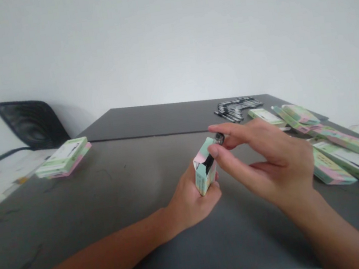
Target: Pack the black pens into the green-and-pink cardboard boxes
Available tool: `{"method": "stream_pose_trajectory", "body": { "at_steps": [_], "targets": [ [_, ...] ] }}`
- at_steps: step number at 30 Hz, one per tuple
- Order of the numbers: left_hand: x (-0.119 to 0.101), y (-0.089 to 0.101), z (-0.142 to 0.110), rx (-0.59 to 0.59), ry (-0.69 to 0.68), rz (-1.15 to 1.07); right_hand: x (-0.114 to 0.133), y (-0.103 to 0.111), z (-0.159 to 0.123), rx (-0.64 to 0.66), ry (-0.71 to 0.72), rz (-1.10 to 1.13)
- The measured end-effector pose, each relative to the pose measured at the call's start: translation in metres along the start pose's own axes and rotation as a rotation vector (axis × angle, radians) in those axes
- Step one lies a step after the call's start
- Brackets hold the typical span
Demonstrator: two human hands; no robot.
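My left hand (pixel 189 200) is wrapped round a small green and pink carton (pixel 202 182), tilted with its open end up toward the right. A black pen (pixel 209 162) sits partly inside that opening, and its dark upper end sticks out. Thumb and fingers of my right hand (pixel 272 165) close on this upper end; I cannot tell whether more than one pen is there. The carton's lower part is hidden by my left fingers.
Pens (pixel 236 107) lie in a heap at the back right of the dark table (pixel 129 160). Several green and pink cartons (pixel 355 162) lie along the right side. Stacked cartons (pixel 64 157) stand at the left edge, near a black mesh chair (pixel 32 122).
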State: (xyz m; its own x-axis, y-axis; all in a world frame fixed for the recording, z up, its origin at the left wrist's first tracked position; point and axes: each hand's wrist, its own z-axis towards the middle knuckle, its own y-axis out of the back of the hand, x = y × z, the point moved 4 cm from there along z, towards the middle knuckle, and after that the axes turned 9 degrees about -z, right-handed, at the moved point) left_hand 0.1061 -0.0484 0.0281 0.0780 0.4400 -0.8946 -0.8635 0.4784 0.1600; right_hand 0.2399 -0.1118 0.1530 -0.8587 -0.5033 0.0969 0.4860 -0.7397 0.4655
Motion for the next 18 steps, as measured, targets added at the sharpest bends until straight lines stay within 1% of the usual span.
{"method": "stream_pose_trajectory", "body": {
  "at_steps": [4, 7, 11, 14, 16, 18],
  "targets": [
    [0.001, -0.001, -0.002, -0.005, 0.040, 0.000, -0.008, -0.001, -0.003, -0.022, -0.170, 0.056],
    [0.002, -0.001, -0.002, -0.019, 0.041, 0.015, -0.012, -0.005, -0.006, 0.005, -0.237, 0.064],
    [0.003, -0.001, -0.002, -0.033, 0.033, 0.036, -0.013, -0.011, -0.008, 0.056, -0.291, 0.087],
    [0.002, -0.002, -0.002, -0.030, 0.016, 0.065, -0.013, -0.013, -0.008, 0.048, -0.334, 0.141],
    [0.002, -0.002, -0.002, -0.030, 0.008, 0.070, -0.011, -0.013, -0.006, 0.045, -0.325, 0.161],
    [0.002, -0.002, -0.002, -0.032, 0.014, 0.060, -0.010, -0.013, -0.004, 0.040, -0.274, 0.148]
  ]
}}
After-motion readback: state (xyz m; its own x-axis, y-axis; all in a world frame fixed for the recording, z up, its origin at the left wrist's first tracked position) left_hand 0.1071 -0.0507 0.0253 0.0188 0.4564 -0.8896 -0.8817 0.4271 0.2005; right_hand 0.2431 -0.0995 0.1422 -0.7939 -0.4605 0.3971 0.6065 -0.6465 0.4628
